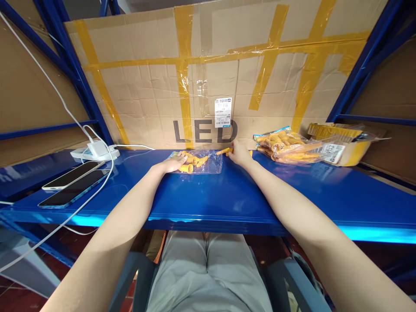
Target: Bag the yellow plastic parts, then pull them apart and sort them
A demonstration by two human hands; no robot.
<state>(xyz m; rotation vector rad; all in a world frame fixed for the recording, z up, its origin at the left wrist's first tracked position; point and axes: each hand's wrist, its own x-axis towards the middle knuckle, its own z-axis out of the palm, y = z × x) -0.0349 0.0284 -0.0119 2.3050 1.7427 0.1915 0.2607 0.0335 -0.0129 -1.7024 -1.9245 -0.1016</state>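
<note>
A clear plastic bag (pixel 211 164) with several small orange plastic parts (pixel 194 162) lies on the blue shelf (pixel 227 195) in front of me. My left hand (pixel 173 164) rests flat on the bag's left end, fingers stretched over the orange parts. Just right of the bag, my right hand (pixel 238 154) is closed around a single orange part (pixel 224 151) that sticks out to the left of its fingers.
A pile of filled bags of orange parts (pixel 286 145) and a taped cardboard box (pixel 341 145) sit at the right. Two phones (pixel 73 184) and a white charger (pixel 95 149) with cables lie at the left. Taped cardboard marked LED (pixel 204 130) closes the back.
</note>
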